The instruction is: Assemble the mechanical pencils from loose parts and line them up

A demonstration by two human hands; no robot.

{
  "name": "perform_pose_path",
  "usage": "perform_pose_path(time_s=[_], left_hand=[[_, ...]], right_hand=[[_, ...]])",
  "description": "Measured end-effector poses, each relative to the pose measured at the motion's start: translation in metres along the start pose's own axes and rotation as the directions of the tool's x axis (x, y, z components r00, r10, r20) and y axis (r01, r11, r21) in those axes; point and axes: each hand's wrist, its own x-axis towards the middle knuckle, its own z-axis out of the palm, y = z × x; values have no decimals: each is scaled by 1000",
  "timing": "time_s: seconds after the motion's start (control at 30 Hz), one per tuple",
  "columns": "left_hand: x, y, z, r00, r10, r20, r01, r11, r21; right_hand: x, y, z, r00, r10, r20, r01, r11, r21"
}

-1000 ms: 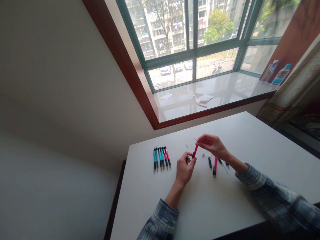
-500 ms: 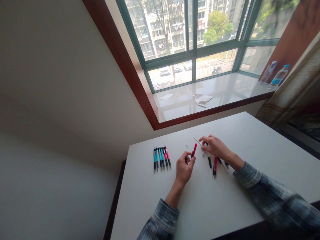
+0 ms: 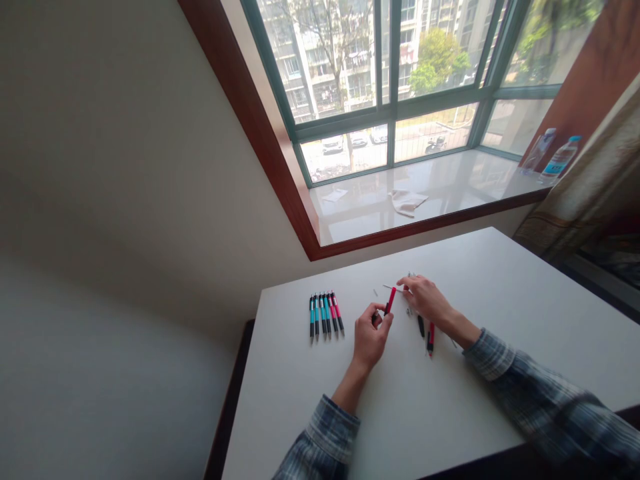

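Observation:
My left hand (image 3: pixel 369 337) is closed around a red pen barrel (image 3: pixel 391 300), which points up and slightly right out of the fingers. Just to its right, my right hand (image 3: pixel 424 298) pinches a thin whitish pen refill (image 3: pixel 389 287). The refill lies nearly level, its free end pointing left close to the barrel's top; whether they touch I cannot tell. Below the right hand lie a black pen grip (image 3: pixel 421 327) and another red pen part (image 3: pixel 431 339). Small pale pieces (image 3: pixel 409 311) rest between the hands, and more parts are partly hidden under the right hand.
Several teal and red pens (image 3: pixel 326 315) lie in a row on the white table (image 3: pixel 300 400), left of my hands. Behind the table, the window sill (image 3: pixel 360 217) holds a crumpled cloth (image 3: pixel 407 202) and two plastic bottles (image 3: pixel 560 160). A curtain (image 3: pixel 575 193) hangs at right.
My right hand has shifted slightly left, and the refill has swung from a slant to nearly level, nearer the red barrel. The left hand keeps its grip.

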Motion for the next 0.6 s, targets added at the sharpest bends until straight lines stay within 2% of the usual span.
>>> perform_pose_path(time_s=[0.17, 0.23, 0.33, 0.4, 0.5, 0.6], left_hand=[[-1, 1, -1, 1000, 3, -3, -3, 1000, 4], [-1, 0, -1, 1000, -1, -1, 1, 1000, 1], [-1, 0, -1, 1000, -5, 8, 5, 1000, 0], [-1, 0, -1, 1000, -8, 9, 8, 1000, -2], [0, -1, 0, 1000, -12, 5, 12, 1000, -5], [0, -4, 0, 1000, -17, 9, 17, 1000, 0]], right_hand=[[1, -5, 1, 999, -8, -47, 6, 999, -37], [2, -3, -2, 995, 23, -97, -19, 999, 38], [3, 3, -12, 984, 110, -141, -66, 957, 282], [4, 5, -20, 980, 166, -110, -88, 859, 504], [6, 3, -28, 969, 209, -133, -21, 606, 795], [6, -5, -31, 944, 260, -203, 86, 399, 913]])
